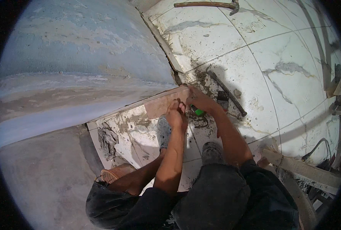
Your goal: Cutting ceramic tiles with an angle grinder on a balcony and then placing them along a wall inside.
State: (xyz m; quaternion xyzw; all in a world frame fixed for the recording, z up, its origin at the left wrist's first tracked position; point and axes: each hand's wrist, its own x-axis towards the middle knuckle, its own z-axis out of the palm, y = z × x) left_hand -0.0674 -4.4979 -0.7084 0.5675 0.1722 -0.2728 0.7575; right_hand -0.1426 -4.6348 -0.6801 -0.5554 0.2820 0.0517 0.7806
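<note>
A pinkish-brown, wood-look skirting tile [157, 107] stands along the foot of the wall, its right end at the wall's corner. My left hand [176, 115] is in front of this strip with its fingers curled in; whatever they may hold is hidden. At the strip's right end, the fingers of my right hand [201, 100] close on its edge. A bright green object [197, 110], perhaps a tape measure, shows just under the right palm, partly covered. Beside the right hand lie a dark metal bar [228, 94] and a small dark block-like tool [223, 99].
Grit and mortar crumbs dirty the marbled white floor tiles [281, 88]. A hammer [208, 5] lies at the far edge, a crumpled grey rag [108, 142] at left. Boards [300, 168] and a cable [320, 145] crowd the right. The blue wall [90, 46] rises at far left.
</note>
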